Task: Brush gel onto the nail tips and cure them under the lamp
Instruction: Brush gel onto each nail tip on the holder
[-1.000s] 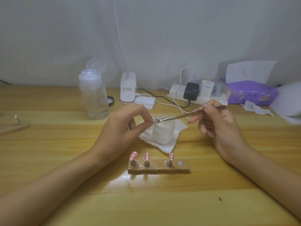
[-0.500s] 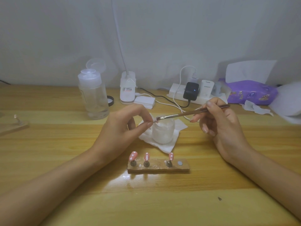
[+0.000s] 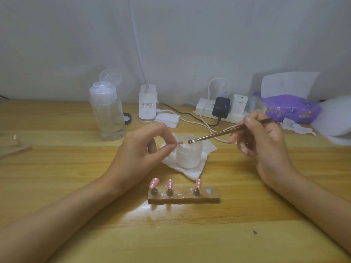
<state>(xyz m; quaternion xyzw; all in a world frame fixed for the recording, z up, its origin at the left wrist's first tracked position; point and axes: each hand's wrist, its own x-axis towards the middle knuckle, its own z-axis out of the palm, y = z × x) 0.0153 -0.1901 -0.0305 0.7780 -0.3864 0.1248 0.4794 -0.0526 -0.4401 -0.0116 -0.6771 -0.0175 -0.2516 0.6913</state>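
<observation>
A nail tip (image 3: 180, 142) is pinched by the left hand (image 3: 140, 149) at the left rim of the jar (image 3: 189, 156). The brush (image 3: 224, 132), gripped by the right hand (image 3: 266, 145), has been drawn slightly right, off the tip, over the jar mouth.

The yellow wooden table (image 3: 57, 186) bears a clear plastic bottle (image 3: 108, 114), white lamp base (image 3: 147, 105), white power strip (image 3: 204, 109), purple tissue pack (image 3: 292, 109), white napkin (image 3: 191, 171) and brown wooden block (image 3: 182, 198).
</observation>
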